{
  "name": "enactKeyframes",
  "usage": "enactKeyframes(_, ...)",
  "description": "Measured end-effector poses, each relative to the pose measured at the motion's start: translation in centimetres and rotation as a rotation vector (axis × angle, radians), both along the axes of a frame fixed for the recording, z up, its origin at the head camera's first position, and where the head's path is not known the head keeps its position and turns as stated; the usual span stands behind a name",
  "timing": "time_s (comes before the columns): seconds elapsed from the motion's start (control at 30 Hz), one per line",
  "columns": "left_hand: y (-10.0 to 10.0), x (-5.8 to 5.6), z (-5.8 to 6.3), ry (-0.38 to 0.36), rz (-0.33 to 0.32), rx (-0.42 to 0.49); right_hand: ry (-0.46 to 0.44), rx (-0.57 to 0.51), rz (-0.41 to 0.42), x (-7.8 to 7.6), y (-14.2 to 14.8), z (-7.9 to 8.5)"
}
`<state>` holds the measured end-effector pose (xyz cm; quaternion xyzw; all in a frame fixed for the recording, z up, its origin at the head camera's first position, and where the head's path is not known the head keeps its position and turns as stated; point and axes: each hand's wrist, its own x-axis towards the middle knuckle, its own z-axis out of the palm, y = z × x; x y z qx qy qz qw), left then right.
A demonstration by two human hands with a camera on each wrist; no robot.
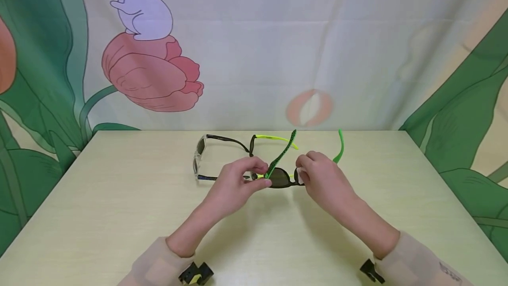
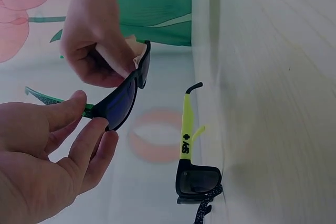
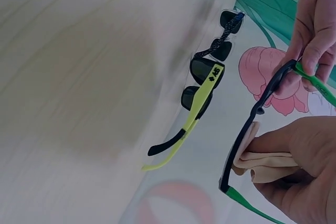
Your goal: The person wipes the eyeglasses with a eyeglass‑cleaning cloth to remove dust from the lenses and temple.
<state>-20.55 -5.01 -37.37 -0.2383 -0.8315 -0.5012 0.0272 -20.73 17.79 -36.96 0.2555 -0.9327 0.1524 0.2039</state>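
Between my hands, above the table, are sunglasses with a black front and green temples; their dark lens (image 1: 279, 177) faces me in the head view. My left hand (image 1: 238, 182) pinches the hinge corner beside the patterned green temple (image 1: 281, 154). On the other side, my right hand (image 1: 326, 182) holds a folded pale cloth (image 3: 270, 162) against the second lens, with thumb and fingers around it. The other green temple (image 3: 247, 205) sticks out past that hand. Most of the cloth is hidden in the head view.
Clear-framed sunglasses (image 1: 196, 156) with dark temples stand on the table (image 1: 119, 215) at left. Black sunglasses with yellow temples (image 3: 202, 95) stand beside them, partly behind my left hand. A printed curtain (image 1: 246, 57) hangs along the table's back edge.
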Motion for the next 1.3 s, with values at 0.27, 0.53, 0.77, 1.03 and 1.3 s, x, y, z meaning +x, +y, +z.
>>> enactKeyframes(0.27, -0.21, 0.04, 0.15, -0.013, 0.005, -0.006, 0.046, 0.113, -0.061, -0.19, 0.18, -0.39)
enactKeyframes(0.53, -0.23, 0.01, 0.08, 0.006, 0.013, -0.011, 0.016, 0.066, -0.027, -0.10, 0.14, -0.38)
enactKeyframes(0.77, -0.10, 0.02, 0.16, 0.019, 0.022, -0.007, -0.015, 0.005, 0.017, 0.30, -0.25, 0.18)
enactKeyframes(1.03, -0.05, 0.16, 0.10, -0.011, 0.017, -0.001, 0.006, 0.045, -0.017, 0.08, 0.05, 0.09)
enactKeyframes(1.3, -0.09, 0.27, 0.28, -0.019, 0.005, 0.006, 0.036, 0.128, -0.100, -0.02, 0.36, 0.24)
